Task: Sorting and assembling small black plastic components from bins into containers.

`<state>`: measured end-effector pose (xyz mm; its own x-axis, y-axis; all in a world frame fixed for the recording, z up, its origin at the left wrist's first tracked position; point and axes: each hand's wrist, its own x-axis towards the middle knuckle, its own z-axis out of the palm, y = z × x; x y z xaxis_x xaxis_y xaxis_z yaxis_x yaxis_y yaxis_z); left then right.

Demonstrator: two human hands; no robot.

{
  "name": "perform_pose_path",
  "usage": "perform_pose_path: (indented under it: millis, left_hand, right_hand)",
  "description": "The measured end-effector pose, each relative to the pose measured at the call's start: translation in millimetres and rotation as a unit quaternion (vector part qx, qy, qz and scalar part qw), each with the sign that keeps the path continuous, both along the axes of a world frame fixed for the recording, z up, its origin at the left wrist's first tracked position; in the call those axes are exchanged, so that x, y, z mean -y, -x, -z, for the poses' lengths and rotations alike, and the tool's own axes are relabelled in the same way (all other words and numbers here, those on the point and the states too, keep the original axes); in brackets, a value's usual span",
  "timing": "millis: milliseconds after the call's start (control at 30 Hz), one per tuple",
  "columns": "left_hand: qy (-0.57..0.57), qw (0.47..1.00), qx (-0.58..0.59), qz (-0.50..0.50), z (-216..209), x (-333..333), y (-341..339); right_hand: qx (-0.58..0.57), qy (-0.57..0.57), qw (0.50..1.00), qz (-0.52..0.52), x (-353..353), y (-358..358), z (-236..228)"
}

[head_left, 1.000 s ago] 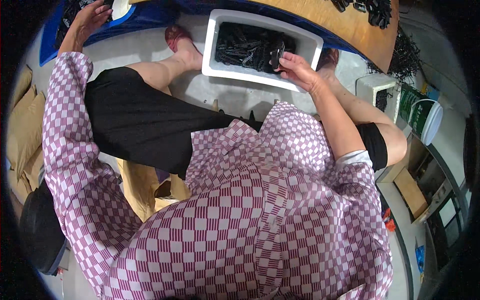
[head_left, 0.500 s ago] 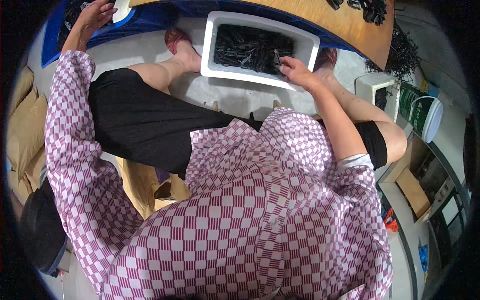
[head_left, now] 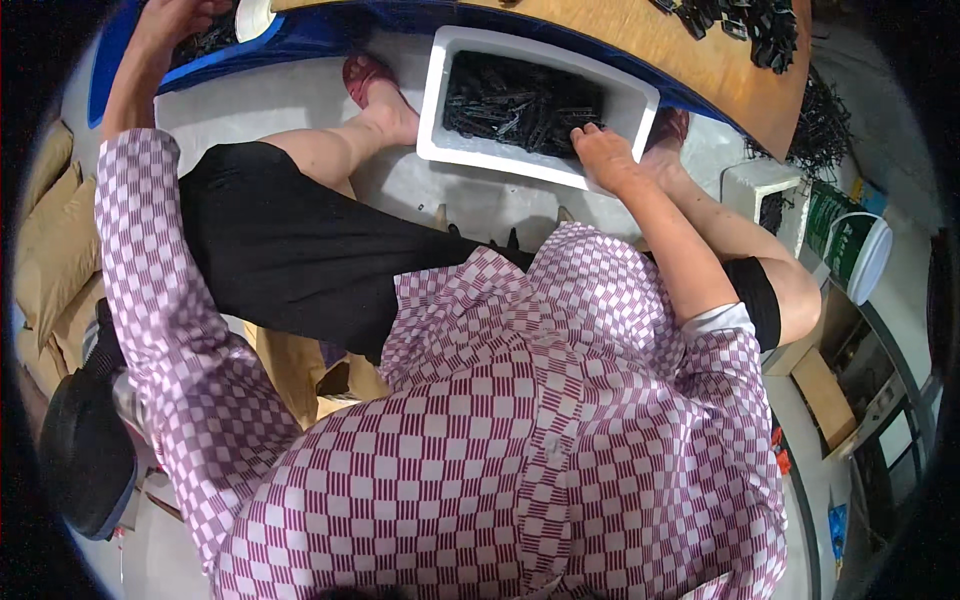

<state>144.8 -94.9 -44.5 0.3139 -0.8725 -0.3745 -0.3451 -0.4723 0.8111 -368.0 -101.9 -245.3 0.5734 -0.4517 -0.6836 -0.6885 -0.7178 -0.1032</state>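
My left hand (head_left: 178, 20) is at the upper left, partly cut off by the picture's edge. It hovers over a blue bin (head_left: 205, 72) holding dark parts (head_left: 208, 40). Its visible fingers are loosely stretched, and nothing shows in them. My right hand (head_left: 603, 155) reaches over the near right wall of a white foam box (head_left: 500, 167) on the floor between my feet. Its bent fingers touch the heap of slim black plastic pieces (head_left: 510, 105) inside. Whatever those fingertips grip is hidden.
A wooden tabletop (head_left: 560, 35) curves above the box, with black parts (head_left: 770, 40) at its right end. To the right stand a smaller white foam box (head_left: 765, 185), a green bucket (head_left: 850, 235) and a black tangle (head_left: 815, 120). Brown sacks (head_left: 60, 240) lie left.
My right hand has lowered into the white box, and the dark piece it pinched is out of sight. My left hand has shifted up, partly out of the picture. The view has shifted slightly.
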Motion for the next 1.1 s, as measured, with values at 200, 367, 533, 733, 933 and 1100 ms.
perform_pose_path:
  millis: [200, 367, 533, 733, 933, 1100]
  left_hand:
    - [-0.001, 0.976, 0.124, 0.177, -57.2, -19.4, 100.9]
    - [0.049, 0.986, 0.147, 0.069, -68.1, -12.2, 114.4]
    - [0.042, 0.983, 0.158, 0.088, -77.9, -0.2, 120.5]
    - [0.027, 0.97, 0.202, 0.129, -91.3, 0.0, 126.9]
    - [0.052, 0.968, 0.198, 0.145, -77.8, -10.6, 131.6]
    - [0.01, 0.993, 0.049, 0.104, -45.6, -23.7, 186.4]
  right_hand:
    - [0.184, 0.024, 0.983, 0.018, -5.8, -61.0, -18.1]
    - [0.278, 0.059, 0.949, 0.139, -10.6, -122.0, 13.8]
    - [0.251, 0.101, 0.946, 0.179, -8.4, -130.2, 25.5]
    - [0.31, 0.078, 0.926, 0.202, -29.0, -114.3, 12.6]
    - [0.435, 0.123, 0.885, 0.109, -29.5, -64.8, -42.7]
    - [0.486, 0.202, 0.85, 0.004, -21.3, -37.5, -92.2]
